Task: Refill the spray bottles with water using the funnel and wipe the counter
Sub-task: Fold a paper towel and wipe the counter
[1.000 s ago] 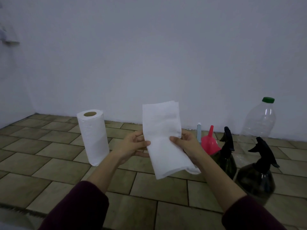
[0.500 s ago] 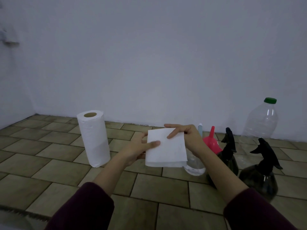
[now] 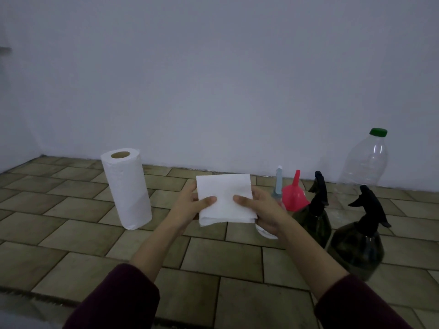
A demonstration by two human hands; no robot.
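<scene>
I hold a folded white paper towel (image 3: pixel 225 198) above the tiled counter (image 3: pixel 71 233), my left hand (image 3: pixel 190 206) pinching its left edge and my right hand (image 3: pixel 261 210) pinching its right edge, thumbs on the near face. Two dark spray bottles with black trigger heads stand at the right, one (image 3: pixel 316 214) further back and one (image 3: pixel 358 241) nearer. A red funnel (image 3: pixel 294 194) sits upside down behind my right hand. A small clear spray bottle with a pale blue top (image 3: pixel 278 184) is mostly hidden by my right hand.
A paper towel roll (image 3: pixel 127 187) stands upright on the left. A large clear plastic bottle with a green cap (image 3: pixel 367 160) stands by the white wall at the back right. The counter's front edge runs along the bottom left.
The sheet, hanging long between my hands a second ago, has been folded in half into a compact rectangle. Both hands have shifted to grip its sides.
</scene>
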